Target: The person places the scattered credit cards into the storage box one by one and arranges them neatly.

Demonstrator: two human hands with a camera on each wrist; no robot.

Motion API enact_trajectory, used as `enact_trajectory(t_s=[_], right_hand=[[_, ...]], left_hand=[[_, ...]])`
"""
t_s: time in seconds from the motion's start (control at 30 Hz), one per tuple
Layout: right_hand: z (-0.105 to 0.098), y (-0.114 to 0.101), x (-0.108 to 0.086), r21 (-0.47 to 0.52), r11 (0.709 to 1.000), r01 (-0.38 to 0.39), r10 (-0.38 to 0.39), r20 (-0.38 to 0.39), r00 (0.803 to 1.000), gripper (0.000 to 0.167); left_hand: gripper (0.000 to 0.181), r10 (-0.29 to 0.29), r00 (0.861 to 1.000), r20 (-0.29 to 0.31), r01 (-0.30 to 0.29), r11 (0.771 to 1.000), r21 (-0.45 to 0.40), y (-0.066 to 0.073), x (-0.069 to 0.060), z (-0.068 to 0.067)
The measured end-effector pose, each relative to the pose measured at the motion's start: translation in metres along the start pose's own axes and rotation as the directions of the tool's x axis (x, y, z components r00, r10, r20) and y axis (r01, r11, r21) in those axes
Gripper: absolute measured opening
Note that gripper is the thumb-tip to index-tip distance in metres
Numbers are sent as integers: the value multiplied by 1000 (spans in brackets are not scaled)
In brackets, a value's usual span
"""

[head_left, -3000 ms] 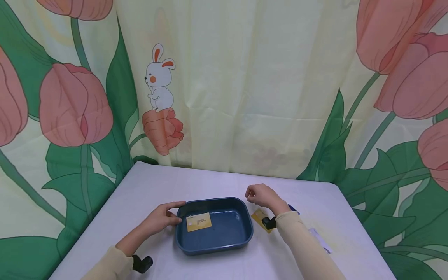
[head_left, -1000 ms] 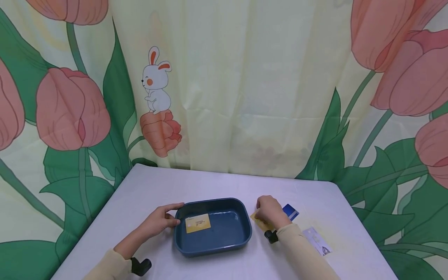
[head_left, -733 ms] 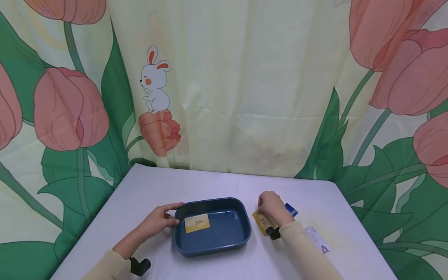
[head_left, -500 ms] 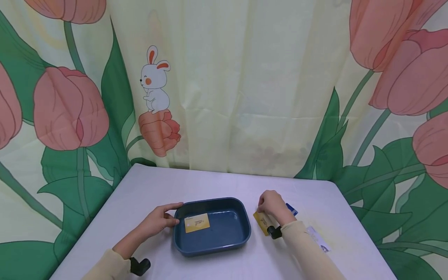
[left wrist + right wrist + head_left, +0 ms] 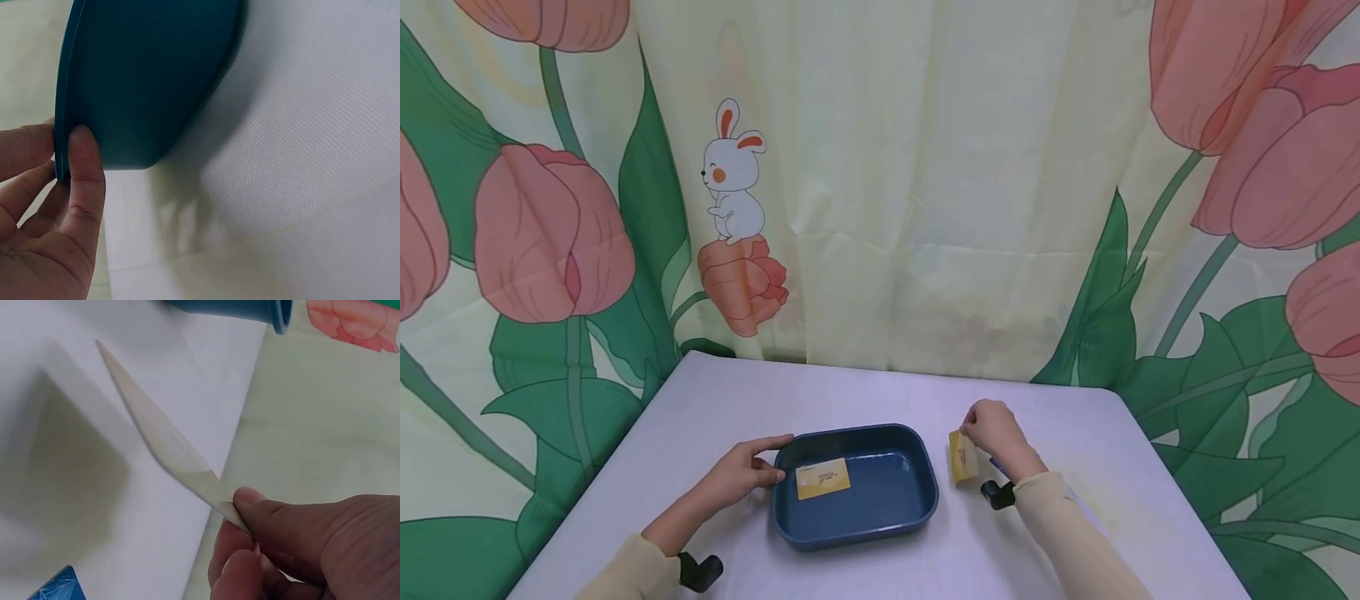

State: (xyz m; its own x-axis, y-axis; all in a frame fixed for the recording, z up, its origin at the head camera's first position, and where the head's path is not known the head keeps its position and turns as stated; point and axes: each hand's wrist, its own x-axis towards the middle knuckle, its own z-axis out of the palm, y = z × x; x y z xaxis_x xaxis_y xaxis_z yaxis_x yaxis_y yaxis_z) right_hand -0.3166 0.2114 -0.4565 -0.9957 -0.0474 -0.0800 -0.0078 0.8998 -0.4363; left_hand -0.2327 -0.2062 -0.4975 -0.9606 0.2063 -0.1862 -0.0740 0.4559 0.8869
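Note:
A dark blue rectangular tray (image 5: pixel 880 523) stands on the table, with a yellow card (image 5: pixel 823 478) lying flat in its left part. My left hand (image 5: pixel 741 475) pinches the tray's left rim; in the left wrist view the thumb (image 5: pixel 85 169) presses the outer wall and the other fingers lie across the rim. To the right of the tray, my right hand (image 5: pixel 997 432) pinches a second yellow card (image 5: pixel 962 458) by one corner. The right wrist view has this card (image 5: pixel 162 434) nearly edge-on, lifted off the table, its shadow beneath.
A blue card (image 5: pixel 60 587) lies on the table under the right forearm, mostly hidden in the head view. Beside that forearm a pale lilac card (image 5: pixel 1086 508) shows only as a sliver. The white table (image 5: pixel 820 392) ends at a tulip-print curtain (image 5: pixel 887 208).
The right hand came down onto the second yellow card, took its corner and raised it from the table, tilting it. The left hand and tray have stayed put.

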Motion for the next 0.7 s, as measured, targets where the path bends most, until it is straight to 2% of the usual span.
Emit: enact_trajectory(t_s=[0.33, 0.7], right_hand=[[-15, 0, -3, 35, 999, -13, 14, -21, 1000, 11], [-25, -17, -10, 110, 993, -29, 43, -123, 991, 18]], left_hand=[[62, 15, 1000, -8, -15, 1000, 1, 0, 0, 1], [63, 35, 999, 4, -35, 999, 5, 1, -2, 0]])
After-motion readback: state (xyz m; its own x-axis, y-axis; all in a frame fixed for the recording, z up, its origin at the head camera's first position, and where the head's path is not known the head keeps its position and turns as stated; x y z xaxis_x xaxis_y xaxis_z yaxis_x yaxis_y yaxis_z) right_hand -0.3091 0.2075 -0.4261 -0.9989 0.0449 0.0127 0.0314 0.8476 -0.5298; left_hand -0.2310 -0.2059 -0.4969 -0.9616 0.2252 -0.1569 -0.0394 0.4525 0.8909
